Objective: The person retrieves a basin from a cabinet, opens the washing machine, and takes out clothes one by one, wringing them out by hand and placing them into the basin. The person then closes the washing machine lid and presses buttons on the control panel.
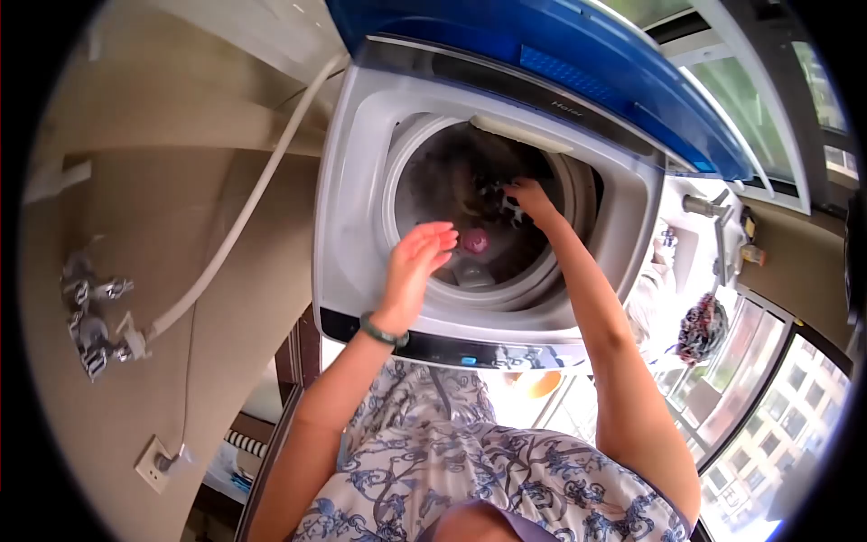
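Observation:
A top-loading washing machine (pixel 350 226) stands before me, its blue lid (pixel 470 34) raised. Inside the drum, my right hand (pixel 533 200) has its fingers closed on a dark cloth (pixel 513 210) with white patches. More dark fabric lies below it, hard to make out. My left hand (pixel 420 257) is over the drum's near left rim, fingers stretched out, holding nothing. Just right of its fingertips, deeper in the drum, lies a round pink thing (pixel 474 240) whose kind I cannot tell. A pale, blurred shape (pixel 471 274) shows near the drum's front wall.
A white hose (pixel 244 217) runs from the wall taps (pixel 95 312) to behind the machine. On the lower left is a wall socket (pixel 158 463) with a plug. To the right are a sink with a faucet (pixel 704 206), a multicoloured scrubber-like bundle (pixel 703 327) and windows.

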The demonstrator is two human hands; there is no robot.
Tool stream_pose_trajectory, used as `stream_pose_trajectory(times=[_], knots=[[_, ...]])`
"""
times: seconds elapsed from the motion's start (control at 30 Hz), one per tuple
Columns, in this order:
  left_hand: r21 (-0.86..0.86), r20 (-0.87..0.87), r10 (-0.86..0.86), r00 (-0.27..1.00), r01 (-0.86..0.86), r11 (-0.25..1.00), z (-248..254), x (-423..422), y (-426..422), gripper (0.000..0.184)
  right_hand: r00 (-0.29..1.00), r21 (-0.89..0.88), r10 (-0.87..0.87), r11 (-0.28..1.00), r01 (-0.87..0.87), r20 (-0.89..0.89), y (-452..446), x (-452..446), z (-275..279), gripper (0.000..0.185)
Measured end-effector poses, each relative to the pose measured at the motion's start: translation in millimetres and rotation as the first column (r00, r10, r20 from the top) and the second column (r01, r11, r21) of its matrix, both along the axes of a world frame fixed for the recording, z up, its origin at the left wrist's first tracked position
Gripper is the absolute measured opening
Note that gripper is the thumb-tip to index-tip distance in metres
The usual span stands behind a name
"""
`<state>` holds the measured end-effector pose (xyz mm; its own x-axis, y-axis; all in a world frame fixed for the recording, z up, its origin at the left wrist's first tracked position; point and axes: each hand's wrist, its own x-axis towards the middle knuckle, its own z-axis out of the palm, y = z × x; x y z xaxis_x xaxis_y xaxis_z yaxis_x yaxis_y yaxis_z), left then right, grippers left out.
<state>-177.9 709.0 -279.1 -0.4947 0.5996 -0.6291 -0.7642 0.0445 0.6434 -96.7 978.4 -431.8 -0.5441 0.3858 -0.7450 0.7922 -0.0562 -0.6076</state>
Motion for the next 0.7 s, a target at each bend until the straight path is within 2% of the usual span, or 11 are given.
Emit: stream_pose_trajectory(times=[0.03, 0.1, 0.2, 0.3, 0.4, 0.43, 0.5, 0.53, 0.6, 0.63, 0.7], knots=[[-0.004, -0.002, -0.005, 1.0, 0.005, 1.0, -5, -3, 2, 0.025, 1.0, 0.006, 0.007, 1.0, -0.007, 0.001, -4, 5, 19, 0.034], [0.008, 0.014, 0.004, 1.0, -0.004, 1.0, -12, -7, 9, 0.026, 0.96, 0.111, -0.272, 0.954, 0.277, -0.065, -9, 21, 53, 0.048], [0.008, 0.026, -0.021, 0.999, 0.021, 1.0, -27, -9, 30, 0.027, 0.938, -0.063, -0.327, 0.945, 0.321, -0.112, -9, 38, 142, 0.056], [-0.071, -0.123, -0.149, 0.981, 0.141, 0.987, -45, 4, 45, 0.032, 0.84, -0.14, -0.524, 0.851, 0.507, -0.14, -30, 39, 225, 0.057], [-0.088, -0.616, -0.346, 0.708, 0.374, 0.923, -42, 25, 56, 0.047, 0.686, -0.21, -0.694, 0.72, 0.662, -0.217, -38, 45, 252, 0.051], [-0.128, -0.708, -0.339, 0.62, 0.359, 0.924, -33, 34, 57, 0.053, 0.587, -0.29, -0.77, 0.639, 0.713, -0.251, -44, 41, 271, 0.048], [-0.217, -0.814, -0.332, 0.477, 0.281, 0.935, -42, 40, 62, 0.049, 0.597, -0.41, -0.749, 0.66, 0.63, -0.288, -49, 42, 297, 0.039], [-0.215, -0.815, -0.332, 0.476, 0.284, 0.934, -70, 44, 66, 0.049, 0.58, -0.433, -0.748, 0.661, 0.613, -0.321, -53, 42, 309, 0.036], [-0.194, -0.533, -0.196, 0.823, 0.107, 0.975, -133, 43, 80, 0.039, 0.575, -0.429, -0.725, 0.688, 0.585, -0.379, -61, 43, 338, 0.036], [-0.305, -0.626, -0.229, 0.746, 0.036, 0.952, -110, 29, 84, 0.033, 0.587, -0.401, -0.703, 0.711, 0.578, -0.4, -67, 45, 354, 0.038], [-0.313, -0.541, -0.229, 0.809, 0.058, 0.948, -122, 10, 92, 0.035, 0.531, -0.318, -0.713, 0.689, 0.651, -0.457, -78, 52, 373, 0.039]])
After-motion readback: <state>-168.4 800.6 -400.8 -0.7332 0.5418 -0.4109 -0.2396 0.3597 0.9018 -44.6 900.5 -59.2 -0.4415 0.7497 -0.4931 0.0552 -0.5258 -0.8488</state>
